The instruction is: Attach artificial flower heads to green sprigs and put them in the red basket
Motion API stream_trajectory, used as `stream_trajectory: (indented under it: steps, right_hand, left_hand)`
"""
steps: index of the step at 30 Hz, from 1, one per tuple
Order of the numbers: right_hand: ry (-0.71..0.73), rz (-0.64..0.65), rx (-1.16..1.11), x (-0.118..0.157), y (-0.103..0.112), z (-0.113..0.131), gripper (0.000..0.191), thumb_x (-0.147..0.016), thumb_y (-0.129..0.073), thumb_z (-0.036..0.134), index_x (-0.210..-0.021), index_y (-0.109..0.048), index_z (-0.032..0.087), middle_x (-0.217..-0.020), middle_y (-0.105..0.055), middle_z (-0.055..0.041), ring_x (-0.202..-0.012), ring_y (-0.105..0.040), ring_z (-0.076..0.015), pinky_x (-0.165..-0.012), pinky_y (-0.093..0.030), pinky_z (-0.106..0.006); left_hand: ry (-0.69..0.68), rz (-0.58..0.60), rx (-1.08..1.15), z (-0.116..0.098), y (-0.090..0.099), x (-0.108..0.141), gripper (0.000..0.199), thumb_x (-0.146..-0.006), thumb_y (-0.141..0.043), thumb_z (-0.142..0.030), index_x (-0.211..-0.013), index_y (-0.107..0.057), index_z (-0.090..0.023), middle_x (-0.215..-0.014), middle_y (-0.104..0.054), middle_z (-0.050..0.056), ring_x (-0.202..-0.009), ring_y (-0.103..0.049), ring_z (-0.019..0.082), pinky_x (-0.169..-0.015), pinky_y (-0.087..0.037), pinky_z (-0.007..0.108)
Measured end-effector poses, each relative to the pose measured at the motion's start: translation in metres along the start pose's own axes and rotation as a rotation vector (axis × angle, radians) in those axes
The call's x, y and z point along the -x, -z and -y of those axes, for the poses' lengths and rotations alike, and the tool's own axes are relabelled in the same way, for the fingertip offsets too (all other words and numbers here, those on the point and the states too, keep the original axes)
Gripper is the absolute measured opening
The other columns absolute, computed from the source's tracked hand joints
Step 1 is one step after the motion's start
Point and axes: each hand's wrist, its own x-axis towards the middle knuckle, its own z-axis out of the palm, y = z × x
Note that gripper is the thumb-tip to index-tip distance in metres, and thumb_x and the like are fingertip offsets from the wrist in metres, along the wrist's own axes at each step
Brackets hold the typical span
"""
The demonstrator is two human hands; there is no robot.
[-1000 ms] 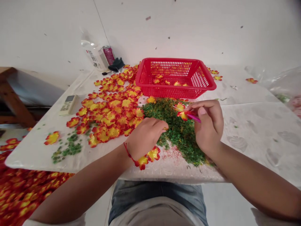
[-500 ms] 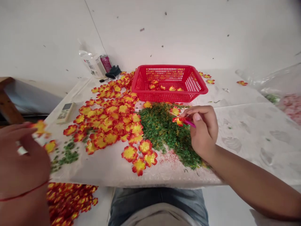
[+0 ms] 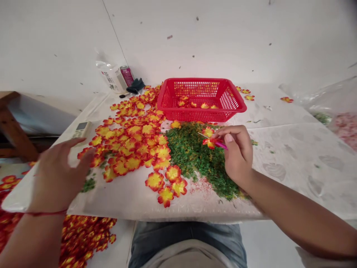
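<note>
Our left hand (image 3: 60, 173) is swinging in from the lower left, fingers spread wide and empty, while our right hand (image 3: 238, 156) is narrowly pinching a fabric flower (image 3: 209, 143), holding it clear of the green flock (image 3: 195, 163).

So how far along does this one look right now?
Done: a few flowers lie in the red plastic basket. In hand: the right hand pinches a red-yellow artificial flower on a pink stick. Left: the many loose flowers on the table and the heap on the floor, near the open left hand.
</note>
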Motion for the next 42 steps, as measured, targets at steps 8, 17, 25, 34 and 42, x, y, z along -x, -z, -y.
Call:
stream_trajectory:
  steps: [8,17,25,34,42]
  right_hand:
    - [0.006,0.038,0.007,0.001,0.000,0.003,0.015,-0.117,-0.062,0.035,-0.114,-0.075,0.028,-0.105,-0.078,-0.0037,-0.096,-0.076,-0.0206,-0.084,-0.062,-0.037]
    - [0.078,0.090,0.029,0.000,0.000,0.007,0.015,-0.118,-0.060,0.033,-0.118,-0.074,0.029,-0.106,-0.078,-0.0039,-0.095,-0.075,-0.0207,-0.081,-0.060,-0.038]
    - [-0.001,0.031,-0.015,0.000,-0.001,0.005,0.016,-0.117,-0.063,0.036,-0.115,-0.078,0.030,-0.108,-0.079,-0.0033,-0.098,-0.076,-0.0194,-0.083,-0.062,-0.034]
    - [-0.289,0.084,-0.142,-0.006,0.000,-0.006,0.015,-0.116,-0.065,0.040,-0.125,-0.074,0.032,-0.111,-0.083,-0.0023,-0.105,-0.083,-0.0201,-0.097,-0.069,-0.038]
    - [-0.311,0.228,-0.223,0.001,-0.008,-0.004,0.013,-0.118,-0.062,0.043,-0.122,-0.065,0.031,-0.097,-0.081,0.0010,-0.096,-0.081,-0.0186,-0.098,-0.066,-0.039]
  left_hand:
    - [-0.214,0.312,-0.036,-0.081,-0.090,-0.054,0.103,-0.096,-0.081,-0.067,-0.177,-0.040,-0.019,-0.186,-0.036,0.027,-0.174,-0.035,0.051,-0.141,-0.035,0.070]
    - [-0.440,0.201,0.254,-0.122,-0.119,-0.095,0.067,-0.090,-0.064,-0.018,-0.157,-0.063,-0.020,-0.160,-0.068,0.017,-0.153,-0.064,0.037,-0.134,-0.049,0.061]
    - [-0.501,-0.020,0.344,-0.166,-0.092,-0.072,0.055,-0.091,-0.081,-0.026,-0.145,-0.068,-0.030,-0.160,-0.065,0.012,-0.154,-0.058,0.040,-0.136,-0.037,0.067]
    - [-0.431,0.151,0.745,-0.225,-0.111,-0.033,0.019,-0.112,-0.063,-0.020,-0.125,-0.076,-0.025,-0.126,-0.083,0.007,-0.119,-0.078,0.024,-0.109,-0.063,0.041]
    - [-0.684,0.175,0.713,-0.214,-0.128,-0.031,0.011,-0.109,-0.070,-0.015,-0.113,-0.077,-0.023,-0.114,-0.080,0.007,-0.111,-0.076,0.023,-0.104,-0.060,0.041]
